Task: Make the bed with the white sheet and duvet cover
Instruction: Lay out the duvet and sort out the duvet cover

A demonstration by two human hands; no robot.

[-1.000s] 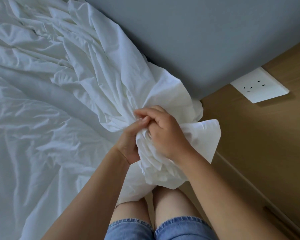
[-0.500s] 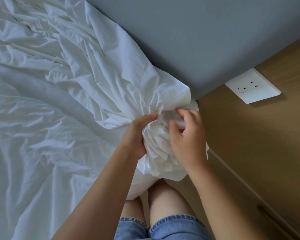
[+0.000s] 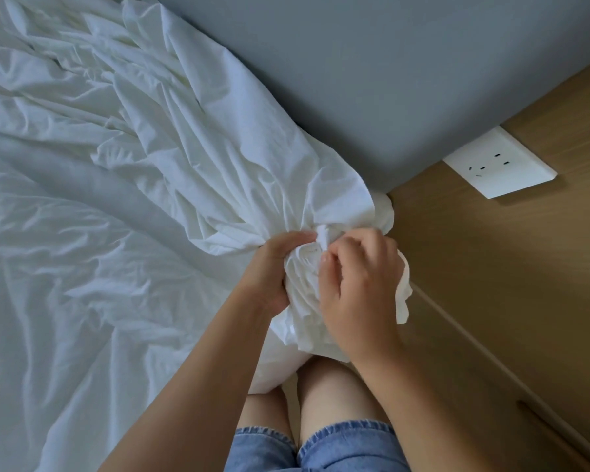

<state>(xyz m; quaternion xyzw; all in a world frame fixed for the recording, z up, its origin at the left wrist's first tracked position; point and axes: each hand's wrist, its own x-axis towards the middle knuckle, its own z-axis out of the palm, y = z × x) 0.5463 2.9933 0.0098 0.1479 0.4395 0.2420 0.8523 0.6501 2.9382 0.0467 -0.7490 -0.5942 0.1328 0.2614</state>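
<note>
Crumpled white bedding [image 3: 116,206] covers the bed across the left half of the head view. One corner of it [image 3: 341,206] is gathered into a tight bunch at the bed's near right corner, by the grey headboard. My left hand [image 3: 273,267] grips the bunch from the left side. My right hand [image 3: 358,287] holds it from the right, its fingertips pinching a small twisted tip of cloth at the top. Loose folds hang below my hands over my knees. Sheet and duvet cover cannot be told apart here.
A grey padded headboard [image 3: 372,80] runs along the top. A wooden wall panel [image 3: 491,267] with a white socket plate [image 3: 498,165] stands to the right. A wooden ledge [image 3: 491,352] runs close beside my bare knees [image 3: 327,396].
The gathered corner has moved up toward the headboard corner. My right hand shifted from covering the bunch to pinching its top; the loose flap on the right has shrunk.
</note>
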